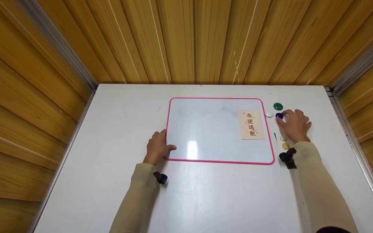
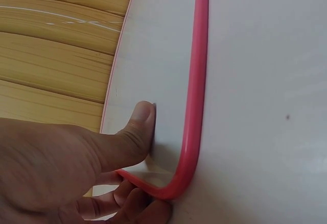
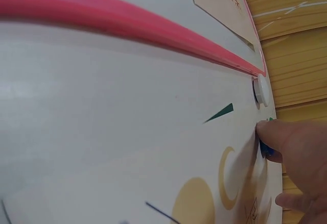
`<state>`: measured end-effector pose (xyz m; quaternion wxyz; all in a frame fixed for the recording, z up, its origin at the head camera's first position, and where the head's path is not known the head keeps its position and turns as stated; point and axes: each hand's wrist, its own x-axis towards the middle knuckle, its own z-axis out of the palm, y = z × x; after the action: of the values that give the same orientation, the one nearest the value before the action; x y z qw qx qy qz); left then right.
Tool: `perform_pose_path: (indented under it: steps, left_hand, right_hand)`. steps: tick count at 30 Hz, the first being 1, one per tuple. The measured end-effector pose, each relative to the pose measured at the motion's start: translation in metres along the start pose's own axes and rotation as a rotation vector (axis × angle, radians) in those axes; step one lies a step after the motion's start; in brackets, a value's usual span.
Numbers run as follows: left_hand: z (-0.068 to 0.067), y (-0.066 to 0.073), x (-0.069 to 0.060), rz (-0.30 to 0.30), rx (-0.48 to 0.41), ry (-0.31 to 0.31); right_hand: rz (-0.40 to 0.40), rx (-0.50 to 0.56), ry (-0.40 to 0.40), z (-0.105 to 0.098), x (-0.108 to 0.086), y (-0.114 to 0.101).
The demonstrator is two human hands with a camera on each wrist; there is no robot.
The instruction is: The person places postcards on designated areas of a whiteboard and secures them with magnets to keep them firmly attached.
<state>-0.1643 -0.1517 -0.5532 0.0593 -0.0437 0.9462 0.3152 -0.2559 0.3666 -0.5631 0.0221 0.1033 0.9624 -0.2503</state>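
Note:
A whiteboard (image 1: 202,129) with a pink frame lies on the white table. At its lower left edge, my left hand (image 1: 156,147) grips the frame, thumb (image 2: 140,124) on the board's face and fingers curled against the outer edge. My right hand (image 1: 295,124), just right of the board, pinches a dark blue round magnet (image 1: 279,115) between thumb and forefinger. Close by are a green round magnet (image 1: 278,106) and a white one (image 1: 269,115). A beige card (image 1: 251,124) with brown characters lies on the board's right side.
Beneath and beside the right hand is a pale sheet with printed shapes, including a yellow disc (image 3: 194,201) and a dark green triangle (image 3: 222,112). Wood-patterned walls (image 1: 193,42) stand behind the table (image 1: 108,119) and on both sides.

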Motion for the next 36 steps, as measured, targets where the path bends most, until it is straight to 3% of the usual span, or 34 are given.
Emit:
perform_pose_path:
  steps: [12, 36]
  left_hand:
    - [-0.0010, 0.0007, 0.0004, 0.013, 0.042, 0.001]
    - [-0.0007, -0.0001, -0.0005, 0.011, 0.026, -0.002]
  right_hand:
    - [-0.041, -0.021, 0.009, -0.0003, -0.0047, 0.0016]
    - [-0.070, -0.034, 0.028, 0.0018, -0.0026, 0.0017]
